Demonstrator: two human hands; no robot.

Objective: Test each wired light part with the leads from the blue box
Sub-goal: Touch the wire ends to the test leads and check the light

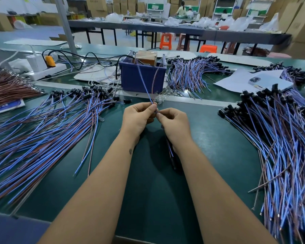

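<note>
Centre of the frame, above the green table (209, 138): the left hand (136, 118) and the right hand (174, 123) met fingertip to fingertip. The left hand's fingers were curled, pinching the ends of the two leads (144, 83), one blue and one brown, which ran up and back into the blue box (142, 77) just above the hands. The right hand's fingers were curled too, pinching the wire ends of one light part (171, 152) against those leads; its wires hung down under the right wrist, blurred, with a dark end piece low beside the forearm. Inside the blue box: a brown taped block (146, 58). Left of the frame: a spread pile of blue and brown wired parts (48, 129) with black sockets along its upper edge. Right of the frame: a larger pile of the same parts (280, 147). Upper right of the box: a third pile (194, 74). Far left: a bundle of brown wires (9, 88). Upper left: a white power strip (44, 71) with a white plug and an orange plug (50, 61). Right, on white paper: a pale phone (269, 81). Small clear bulbs (159, 99) lay just below the box.
</note>
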